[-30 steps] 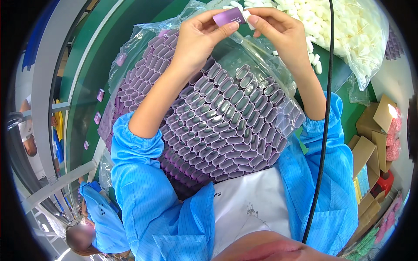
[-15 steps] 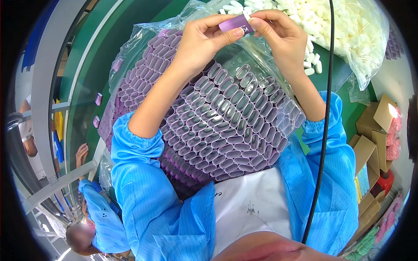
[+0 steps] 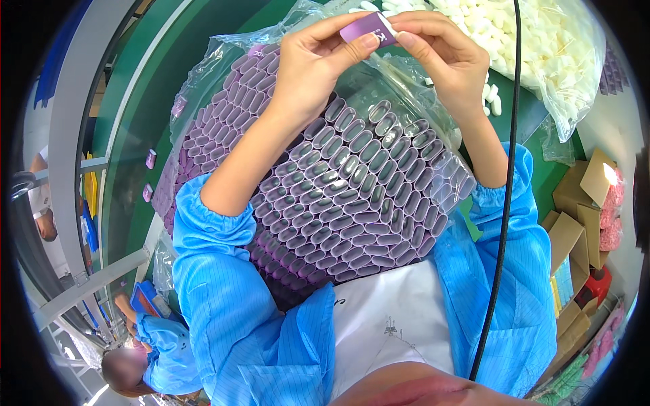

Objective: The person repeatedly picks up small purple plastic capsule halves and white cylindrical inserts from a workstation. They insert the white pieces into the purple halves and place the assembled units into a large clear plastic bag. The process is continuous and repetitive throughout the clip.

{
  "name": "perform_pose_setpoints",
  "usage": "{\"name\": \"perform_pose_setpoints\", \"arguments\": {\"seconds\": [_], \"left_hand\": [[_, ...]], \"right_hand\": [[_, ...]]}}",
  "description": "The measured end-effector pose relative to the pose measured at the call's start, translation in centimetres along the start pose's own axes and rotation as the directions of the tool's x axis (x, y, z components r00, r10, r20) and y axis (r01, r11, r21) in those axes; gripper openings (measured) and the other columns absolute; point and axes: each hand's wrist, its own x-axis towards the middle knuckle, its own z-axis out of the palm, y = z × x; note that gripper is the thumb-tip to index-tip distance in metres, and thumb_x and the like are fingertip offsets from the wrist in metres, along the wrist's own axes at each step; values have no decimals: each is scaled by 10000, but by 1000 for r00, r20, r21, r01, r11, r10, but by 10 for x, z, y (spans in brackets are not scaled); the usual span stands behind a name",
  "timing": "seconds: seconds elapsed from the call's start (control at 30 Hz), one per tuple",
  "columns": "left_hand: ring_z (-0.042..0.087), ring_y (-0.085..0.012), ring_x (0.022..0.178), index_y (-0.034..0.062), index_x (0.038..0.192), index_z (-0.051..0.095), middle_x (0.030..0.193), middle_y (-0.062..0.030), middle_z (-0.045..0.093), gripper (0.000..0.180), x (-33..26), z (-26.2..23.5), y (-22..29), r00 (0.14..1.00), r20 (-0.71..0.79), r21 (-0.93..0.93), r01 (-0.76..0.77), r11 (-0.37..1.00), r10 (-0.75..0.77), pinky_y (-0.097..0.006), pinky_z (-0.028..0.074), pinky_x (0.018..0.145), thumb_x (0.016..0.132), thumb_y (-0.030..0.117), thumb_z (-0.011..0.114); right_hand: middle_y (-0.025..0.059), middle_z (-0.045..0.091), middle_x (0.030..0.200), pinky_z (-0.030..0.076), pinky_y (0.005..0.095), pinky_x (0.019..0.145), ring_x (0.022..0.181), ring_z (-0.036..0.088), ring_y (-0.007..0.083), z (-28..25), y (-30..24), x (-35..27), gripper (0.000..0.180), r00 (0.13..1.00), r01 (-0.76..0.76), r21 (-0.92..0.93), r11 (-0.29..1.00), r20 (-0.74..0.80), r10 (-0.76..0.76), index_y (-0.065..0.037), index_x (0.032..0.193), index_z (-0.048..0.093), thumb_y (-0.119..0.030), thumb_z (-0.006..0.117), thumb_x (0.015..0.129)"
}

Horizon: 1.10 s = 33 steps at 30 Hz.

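Head view of a person in blue sleeves (image 3: 223, 304) working over a green table (image 3: 128, 162). The left hand (image 3: 315, 64) and the right hand (image 3: 440, 54) meet near the top of the view, both pinched with thumb and fingertips on one small purple sleeve box (image 3: 369, 30), the left at its near-left end, the right at its far-right end; the box is held level in the air, above the far edge of the stack below. Beneath the forearms lies a large clear plastic bag (image 3: 210, 68), open at the top, packed with rows of flattened purple sleeve boxes (image 3: 352, 196) standing on end, so that their open oval mouths face upward in a honeycomb pattern. To the right of the hands, a second clear bag of small white pieces (image 3: 562, 47) rests on the table. A black cable (image 3: 504, 203) runs down the right side of the view, crossing the right forearm. Brown cardboard cartons (image 3: 575, 223) stand at the far right. At lower left, a second person in a blue garment (image 3: 162, 352) is partly visible.
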Motion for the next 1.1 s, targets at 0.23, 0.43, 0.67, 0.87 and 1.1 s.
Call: {"name": "perform_pose_setpoints", "arguments": {"seconds": [0.23, 0.43, 0.67, 0.87, 1.1], "left_hand": [[607, -144, 899, -28, 1163, 614, 1050, -81, 661, 327, 17, -19, -3, 999, 30, 86, 17, 996, -19, -295, 486, 830, 880, 126, 672], [609, -140, 894, -9, 1114, 638, 1010, -90, 667, 365, 89, -178, 11, 972, -232, 666, 179, 724, -27, -265, 465, 831, 839, 214, 724], [515, -313, 1140, 73, 1168, 638, 1182, -225, 577, 483, 75, -253, -24, 935, -355, 935, 355, 10, 14, -409, 403, 962, 789, 359, 728], [561, -257, 1038, 108, 947, 685, 1023, -61, 654, 150, 36, -81, 35, 816, 313, 939, -343, -28, 486, -384, 444, 886, 819, 184, 679], [631, -321, 753, -16, 826, 675, 790, -184, 647, 337, -23, 15, 7, 874, 455, 883, -419, 212, -167, -396, 494, 688, 787, 316, 720]], "right_hand": [[131, 657, 1000, 488, 256, 742, 883, 617, 144, 0, -5, 7, 112, 998, 61, -142, 988, -10, -63, 50, 962, 675, -1, 646, 867], [98, 639, 977, 500, 266, 724, 834, 616, 136, -5, -14, 13, 122, 941, -296, -346, 891, 55, 334, 17, 965, 662, -38, 652, 857], [72, 686, 783, 494, 290, 652, 713, 637, 150, -48, 18, 15, 176, 941, -185, -676, 713, 87, 327, -39, 903, 687, -202, 675, 837], [136, 679, 811, 508, 371, 708, 726, 640, 301, -46, 15, 10, 120, 878, -147, -833, 533, 138, 458, -42, 867, 684, -108, 644, 776], [121, 591, 939, 492, 359, 687, 791, 597, 273, -32, 21, 12, 90, 900, 154, -935, 318, 266, 346, 5, 871, 640, -44, 644, 796]]}}
